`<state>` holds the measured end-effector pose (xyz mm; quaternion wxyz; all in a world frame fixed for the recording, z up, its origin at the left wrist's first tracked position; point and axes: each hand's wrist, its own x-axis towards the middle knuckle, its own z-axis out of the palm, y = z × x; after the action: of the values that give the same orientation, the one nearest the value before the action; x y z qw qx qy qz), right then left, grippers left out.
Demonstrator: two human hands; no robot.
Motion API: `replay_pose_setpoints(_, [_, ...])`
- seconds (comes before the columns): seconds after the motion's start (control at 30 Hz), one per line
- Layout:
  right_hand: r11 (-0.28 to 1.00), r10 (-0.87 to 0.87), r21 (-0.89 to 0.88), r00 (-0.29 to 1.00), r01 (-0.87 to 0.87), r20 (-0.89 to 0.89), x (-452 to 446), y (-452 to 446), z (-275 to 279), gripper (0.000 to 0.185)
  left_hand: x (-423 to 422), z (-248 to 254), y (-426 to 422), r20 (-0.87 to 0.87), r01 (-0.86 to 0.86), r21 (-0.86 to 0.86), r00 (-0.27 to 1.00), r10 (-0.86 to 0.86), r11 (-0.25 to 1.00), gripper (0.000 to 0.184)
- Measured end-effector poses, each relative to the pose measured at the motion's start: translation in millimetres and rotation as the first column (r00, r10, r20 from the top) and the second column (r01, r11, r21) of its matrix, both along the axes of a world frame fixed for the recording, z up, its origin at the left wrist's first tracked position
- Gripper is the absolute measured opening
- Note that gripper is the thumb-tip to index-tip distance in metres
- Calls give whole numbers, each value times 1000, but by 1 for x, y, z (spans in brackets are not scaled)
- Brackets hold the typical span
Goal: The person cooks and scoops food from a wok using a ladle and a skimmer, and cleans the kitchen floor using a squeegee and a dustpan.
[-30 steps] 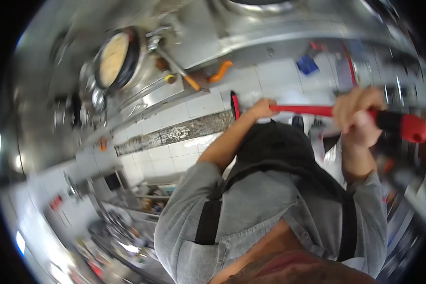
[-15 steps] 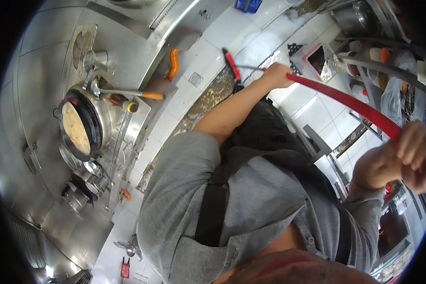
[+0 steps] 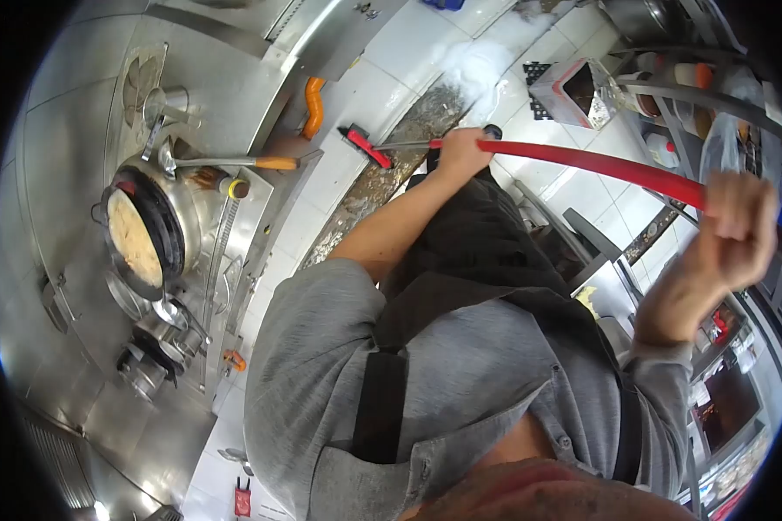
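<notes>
A long red-handled floor brush (image 3: 582,158) stretches across the view. Its red and black head (image 3: 369,148) rests low, at the edge of a dirty, wet floor channel (image 3: 426,117). My left hand (image 3: 465,154) is closed around the lower part of the handle. Up near the handle's top end, my right hand (image 3: 738,217) is also wrapped around it, slightly blurred. White foam (image 3: 478,65) lies on the floor beyond the brush head.
On the left, a steel counter (image 3: 69,200) carries a wok (image 3: 174,234) with pale food, a ladle (image 3: 235,162) and several pots. An orange hose (image 3: 313,108) is beside the counter. A square tin (image 3: 578,91) and loaded shelves (image 3: 669,113) stand on the right.
The brush head has moved left and down in the view, towards the counter side. Both hands have shifted left along with the handle, the right one also upward.
</notes>
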<state>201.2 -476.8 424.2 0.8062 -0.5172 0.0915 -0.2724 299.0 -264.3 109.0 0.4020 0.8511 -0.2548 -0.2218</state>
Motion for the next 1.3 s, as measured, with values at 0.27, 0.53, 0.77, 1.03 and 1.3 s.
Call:
replay_pose_setpoints(0.27, [943, 101, -332, 974, -28, 204, -8, 30, 40, 21, -3, 9, -64, 73, 94, -284, 994, -77, 954, 29])
replay_pose_setpoints(0.53, [879, 99, -476, 970, 20, 223, -11, 29, 50, 24, 7, 8, -112, 62, 47, -460, 998, -20, 886, 31])
replay_pose_setpoints(0.77, [841, 210, -533, 964, -92, 165, -5, 46, 67, 29, 17, 12, -124, 162, 83, -523, 987, 3, 849, 31])
replay_pose_setpoints(1.03, [916, 265, -395, 840, -67, 473, -46, 47, 108, 33, -3, 83, -92, 249, 290, -583, 953, -173, 759, 33])
replay_pose_setpoints(1.3, [806, 336, -564, 923, -179, 187, -13, 61, 55, 26, -5, 3, -97, 124, 121, -482, 990, -69, 868, 33])
